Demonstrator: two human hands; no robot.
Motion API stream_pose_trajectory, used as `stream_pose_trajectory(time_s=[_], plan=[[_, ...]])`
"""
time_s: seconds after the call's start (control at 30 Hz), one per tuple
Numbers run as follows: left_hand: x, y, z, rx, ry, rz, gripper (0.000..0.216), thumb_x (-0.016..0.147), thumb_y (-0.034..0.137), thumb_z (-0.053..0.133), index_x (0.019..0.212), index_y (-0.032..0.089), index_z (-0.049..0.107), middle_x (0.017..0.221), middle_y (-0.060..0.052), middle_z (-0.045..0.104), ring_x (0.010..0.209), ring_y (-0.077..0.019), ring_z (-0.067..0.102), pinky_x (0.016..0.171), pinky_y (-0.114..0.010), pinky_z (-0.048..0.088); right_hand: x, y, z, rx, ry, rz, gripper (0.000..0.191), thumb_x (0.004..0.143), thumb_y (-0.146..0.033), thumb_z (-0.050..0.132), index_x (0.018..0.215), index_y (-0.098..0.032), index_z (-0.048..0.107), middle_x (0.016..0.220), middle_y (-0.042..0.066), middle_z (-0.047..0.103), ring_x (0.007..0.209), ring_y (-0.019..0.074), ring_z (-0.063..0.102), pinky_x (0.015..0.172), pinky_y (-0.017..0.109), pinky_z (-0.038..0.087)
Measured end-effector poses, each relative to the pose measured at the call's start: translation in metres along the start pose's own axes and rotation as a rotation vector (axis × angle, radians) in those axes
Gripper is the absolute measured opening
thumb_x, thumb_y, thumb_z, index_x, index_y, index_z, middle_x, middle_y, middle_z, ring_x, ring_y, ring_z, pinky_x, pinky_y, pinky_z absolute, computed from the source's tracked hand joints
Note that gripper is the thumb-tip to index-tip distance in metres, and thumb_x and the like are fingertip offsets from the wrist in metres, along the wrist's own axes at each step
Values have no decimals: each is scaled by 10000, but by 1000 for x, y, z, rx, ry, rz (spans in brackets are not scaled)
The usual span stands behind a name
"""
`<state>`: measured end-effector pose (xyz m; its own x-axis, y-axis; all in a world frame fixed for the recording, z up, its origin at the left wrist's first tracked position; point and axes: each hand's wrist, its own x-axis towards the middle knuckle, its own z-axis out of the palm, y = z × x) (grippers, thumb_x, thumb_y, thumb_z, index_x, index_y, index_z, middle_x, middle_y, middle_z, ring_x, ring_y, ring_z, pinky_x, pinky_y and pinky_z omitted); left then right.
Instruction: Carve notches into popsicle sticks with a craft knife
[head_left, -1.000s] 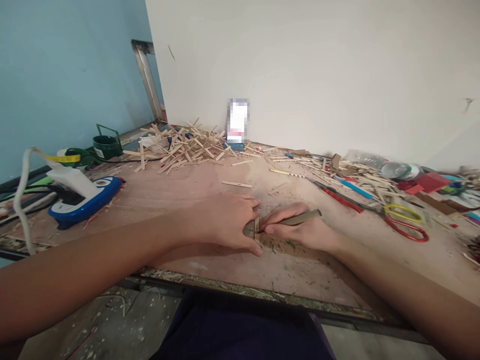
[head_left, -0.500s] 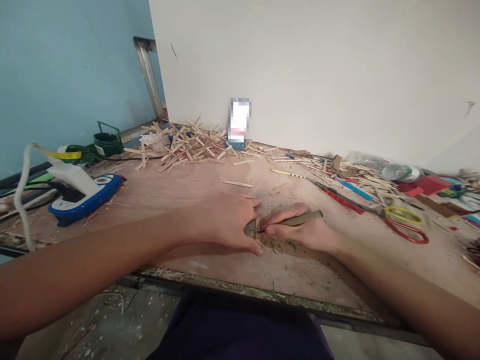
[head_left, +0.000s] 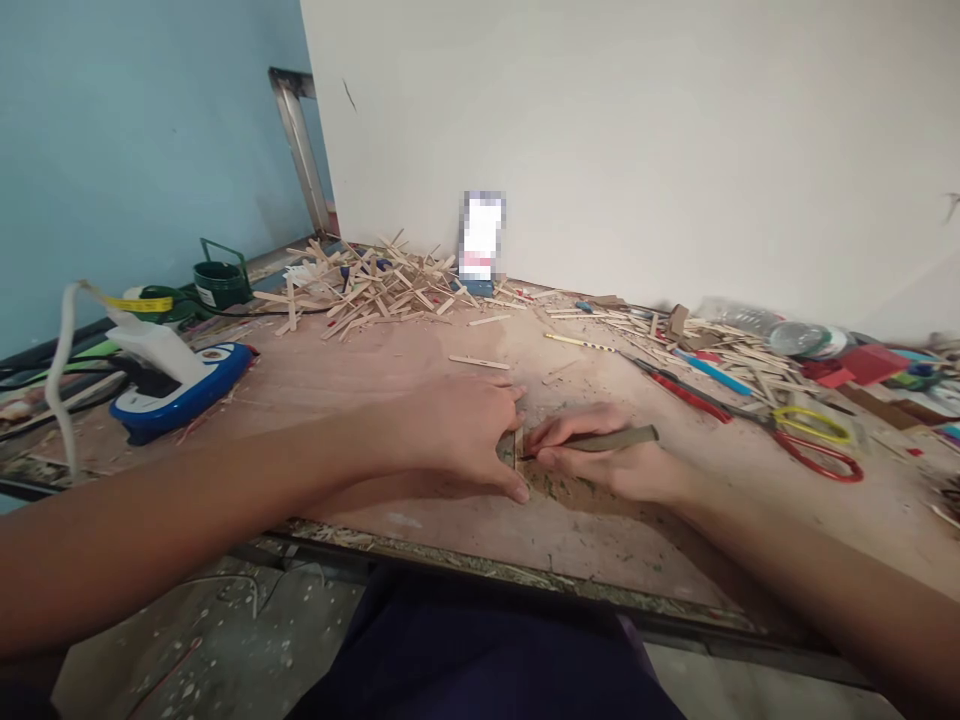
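Head view: my left hand [head_left: 457, 435] pins a small stick [head_left: 517, 449] near the desk's [head_left: 360, 380] front edge; my right hand [head_left: 607, 462], gripping a knife [head_left: 615, 439], has it partly cut.

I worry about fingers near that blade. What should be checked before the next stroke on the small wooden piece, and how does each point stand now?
1. Left hand presses the small wooden piece flat on the worktable: ok.
2. Right hand has a firm grip on the cutting tool: ok.
3. Left fingertips out of the blade's path: not ok, they lie right beside the tip.
4. Blade tip seated on the piece: cannot tell, the fingers hide it.
5. Room around the hands: ok; the red-handled scissors and the pile of wooden sticks lie well apart.
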<state>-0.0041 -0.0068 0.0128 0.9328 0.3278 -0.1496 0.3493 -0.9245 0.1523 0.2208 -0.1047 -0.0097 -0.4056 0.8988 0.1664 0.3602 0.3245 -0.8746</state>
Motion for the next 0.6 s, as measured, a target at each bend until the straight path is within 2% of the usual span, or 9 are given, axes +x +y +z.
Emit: stream_pose_trajectory(time_s=[0.27,0.6], plan=[[-1,-3,7,-10,8,2,890,887,908,645,1420,200,729,1755,-183,425,1628,-395,407,1251,-466,436,0,4,-5,-15,101,148,307,944,-474,827,878,-176,856,910,88,847,810,214,767,734,311,617],[-2,-1,5,-16,10,2,899,892,919,624,1405,189,739,1719,-168,486,1594,-415,452,1233,-467,474,3,7,-2,43,87,115,230,923,-395,854,847,-179,858,962,86,864,859,210,786,793,307,621]])
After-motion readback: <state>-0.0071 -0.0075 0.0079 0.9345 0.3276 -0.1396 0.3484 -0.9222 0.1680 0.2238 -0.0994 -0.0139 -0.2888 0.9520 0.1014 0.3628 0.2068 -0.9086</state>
